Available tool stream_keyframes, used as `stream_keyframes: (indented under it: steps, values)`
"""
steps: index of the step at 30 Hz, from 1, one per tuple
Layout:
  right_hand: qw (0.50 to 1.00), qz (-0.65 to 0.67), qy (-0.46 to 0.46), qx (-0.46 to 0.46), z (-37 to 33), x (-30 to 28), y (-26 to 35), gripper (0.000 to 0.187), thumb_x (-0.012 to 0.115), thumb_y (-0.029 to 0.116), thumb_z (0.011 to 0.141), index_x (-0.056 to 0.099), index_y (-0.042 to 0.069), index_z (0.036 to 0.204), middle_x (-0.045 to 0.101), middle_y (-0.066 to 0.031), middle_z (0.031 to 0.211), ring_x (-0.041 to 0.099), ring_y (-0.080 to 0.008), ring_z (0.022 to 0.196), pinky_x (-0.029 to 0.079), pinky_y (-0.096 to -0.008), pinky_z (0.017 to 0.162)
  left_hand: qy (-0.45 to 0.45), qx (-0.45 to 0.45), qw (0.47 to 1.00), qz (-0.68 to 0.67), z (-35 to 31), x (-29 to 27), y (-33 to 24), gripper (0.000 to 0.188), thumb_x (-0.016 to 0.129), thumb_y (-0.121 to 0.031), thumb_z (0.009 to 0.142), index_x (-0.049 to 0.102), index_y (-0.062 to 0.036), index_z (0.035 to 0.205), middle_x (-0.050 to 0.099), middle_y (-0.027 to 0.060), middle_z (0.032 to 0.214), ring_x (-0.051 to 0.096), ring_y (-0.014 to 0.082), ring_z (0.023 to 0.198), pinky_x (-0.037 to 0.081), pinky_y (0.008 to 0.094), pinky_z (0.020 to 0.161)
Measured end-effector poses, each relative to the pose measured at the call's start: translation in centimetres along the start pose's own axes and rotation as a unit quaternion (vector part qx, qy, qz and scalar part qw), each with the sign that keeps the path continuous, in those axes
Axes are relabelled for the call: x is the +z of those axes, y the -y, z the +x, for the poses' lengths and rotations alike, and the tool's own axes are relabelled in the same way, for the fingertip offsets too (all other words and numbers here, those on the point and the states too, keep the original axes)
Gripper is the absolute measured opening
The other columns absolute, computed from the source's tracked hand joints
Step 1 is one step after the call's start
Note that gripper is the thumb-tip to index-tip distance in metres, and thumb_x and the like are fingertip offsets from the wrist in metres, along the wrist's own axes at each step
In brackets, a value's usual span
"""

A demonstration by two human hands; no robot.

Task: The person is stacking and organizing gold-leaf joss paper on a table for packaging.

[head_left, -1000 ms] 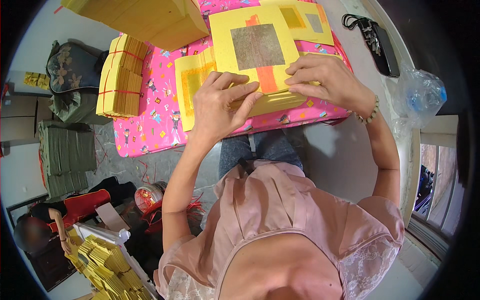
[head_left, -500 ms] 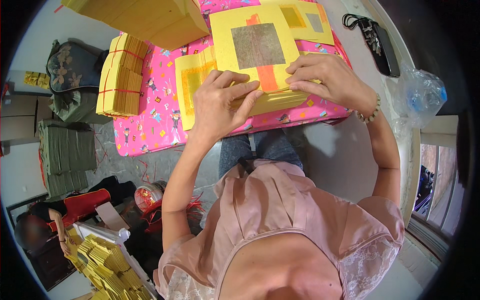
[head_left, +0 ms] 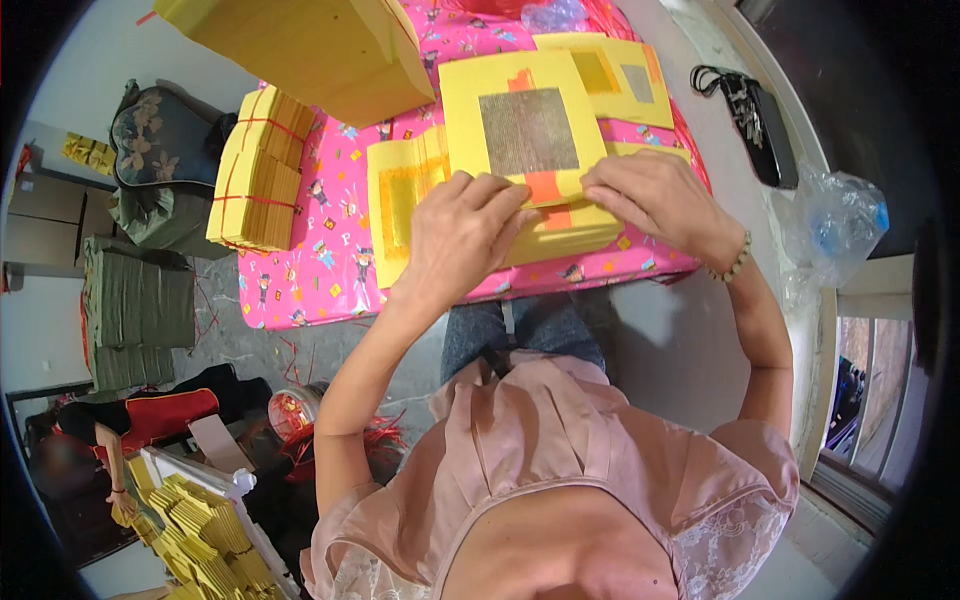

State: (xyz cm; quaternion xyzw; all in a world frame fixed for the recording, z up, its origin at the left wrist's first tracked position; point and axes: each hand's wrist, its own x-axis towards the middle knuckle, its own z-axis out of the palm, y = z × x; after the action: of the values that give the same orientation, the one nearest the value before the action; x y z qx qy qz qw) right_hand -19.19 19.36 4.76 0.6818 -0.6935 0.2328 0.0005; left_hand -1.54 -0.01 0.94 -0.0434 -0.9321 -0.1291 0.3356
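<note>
A yellow paper sheet (head_left: 462, 95) with a silver-grey square and an orange band lies on top of a yellow paper stack (head_left: 590, 236). Its near edge is curled up, and orange on the paper below shows under it. My left hand (head_left: 460, 232) is closed on the left part of that edge, thumb and fingers pinched together. At the right part, my right hand (head_left: 660, 203), with a beaded bracelet at the wrist, pinches the same edge. Left of the stack lies more yellow paper (head_left: 405, 205) with a gold square. Other yellow sheets (head_left: 612, 105) lie behind on the right.
A pink patterned tablecloth (head_left: 335, 285) covers the table. Red-tied yellow paper bundles (head_left: 258, 170) and a large yellow block (head_left: 320, 60) stand at left. A black phone-like case with keys (head_left: 760, 130) and a clear plastic bag (head_left: 840, 215) lie right. Another person (head_left: 120, 440) works at lower left.
The sheet's near edge has curled upward between my hands, uncovering orange on the paper below. Both hands still hold it. The whole view has shifted slightly.
</note>
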Motion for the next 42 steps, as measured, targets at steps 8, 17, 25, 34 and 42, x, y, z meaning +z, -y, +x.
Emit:
stream_keyframes:
  steps: [8, 17, 25, 34, 42]
  values:
    - [0.997, 0.041, -0.064, 0.021, 0.7, 0.9, -2.9, 0.030, 0.070, 0.030, 0.090, 0.064, 0.003, 0.103, 0.068, -0.0122, 0.085, 0.067, -0.0315, 0.079, 0.051, -0.0390, 0.071, 0.118, -0.010, 0.992, 0.037, 2.9, -1.8, 1.1, 0.016, 0.068, -0.018, 0.091, 0.068, -0.0072, 0.103, 0.060, 0.0084, 0.073, 0.057, 0.0276, 0.067, 0.049, 0.0404, 0.063]
    - [0.967, 0.195, -0.045, 0.155, 6.4, -1.0, -6.9, 0.032, 0.066, 0.031, 0.097, 0.061, -0.001, 0.103, 0.052, -0.0078, 0.066, 0.049, -0.0149, 0.058, 0.041, -0.0313, 0.056, -0.024, 0.078, 0.992, 0.094, 4.5, -0.1, 2.2, 0.057, 0.077, -0.019, 0.077, 0.062, -0.0132, 0.131, 0.057, 0.0106, 0.134, 0.053, 0.0333, 0.123, 0.043, 0.0495, 0.100]
    - [0.962, 0.188, -0.013, 0.196, 10.4, 0.6, -13.3, 0.029, 0.065, 0.032, 0.099, 0.060, 0.003, 0.099, 0.042, 0.0046, 0.072, 0.040, -0.0037, 0.065, 0.036, -0.0253, 0.055, 0.111, 0.027, 0.991, 0.070, 5.9, 2.7, 5.1, 0.077, 0.062, -0.052, 0.090, 0.040, -0.0111, 0.151, 0.040, 0.0261, 0.150, 0.035, 0.0444, 0.141, 0.025, 0.0545, 0.118]
    - [0.989, 0.073, -0.082, 0.099, 13.2, 1.4, -14.7, 0.030, 0.068, 0.025, 0.093, 0.066, -0.001, 0.108, 0.070, -0.0125, 0.096, 0.067, -0.0230, 0.089, 0.052, -0.0343, 0.086, 0.164, -0.008, 0.986, 0.008, 6.3, 3.7, 6.9, 0.078, 0.058, -0.055, 0.093, 0.034, -0.0142, 0.155, 0.034, 0.0258, 0.154, 0.033, 0.0440, 0.143, 0.026, 0.0543, 0.118]
    - [0.990, 0.068, 0.068, 0.108, 15.8, 2.6, -11.8, 0.028, 0.056, 0.025, 0.097, 0.068, 0.001, 0.108, 0.068, -0.0154, 0.106, 0.064, -0.0323, 0.102, 0.048, -0.0438, 0.092, 0.170, -0.005, 0.985, -0.011, 6.4, 3.8, 7.1, 0.076, 0.055, -0.055, 0.095, 0.037, -0.0082, 0.152, 0.035, 0.0303, 0.152, 0.033, 0.0451, 0.142, 0.026, 0.0553, 0.117]
